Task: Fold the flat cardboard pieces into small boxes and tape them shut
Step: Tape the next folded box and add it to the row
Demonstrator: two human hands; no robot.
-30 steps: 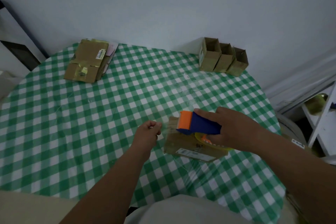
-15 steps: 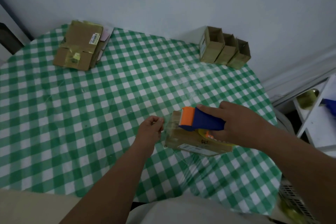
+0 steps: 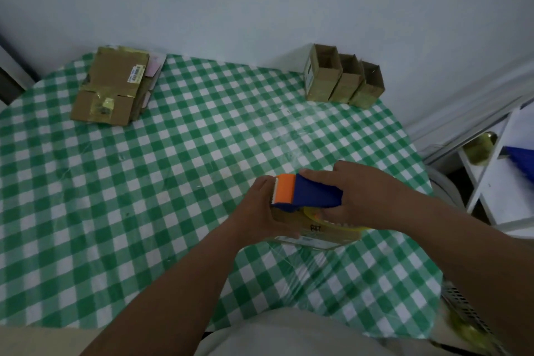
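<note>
Box (image 3: 318, 233) lies near desk (image 3: 173, 182) front edge, under tape dispenser (image 3: 306, 192). R hand (image 3: 372, 196) fingers wrapped round dispenser; L hand (image 3: 264, 211) grips box's left end, fingers curled over it. Risk: serrated blade sits right by L fingers, could nick them; light box may slide w/ tape pull, so strip goes crooked.

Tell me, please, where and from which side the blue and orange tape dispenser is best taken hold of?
Take the blue and orange tape dispenser by its blue handle, from the right, as the right hand does now. The handle is a long bar that suits a wrapped grip, and the toothed orange cutter sits at the left end, next to the left hand.
</note>
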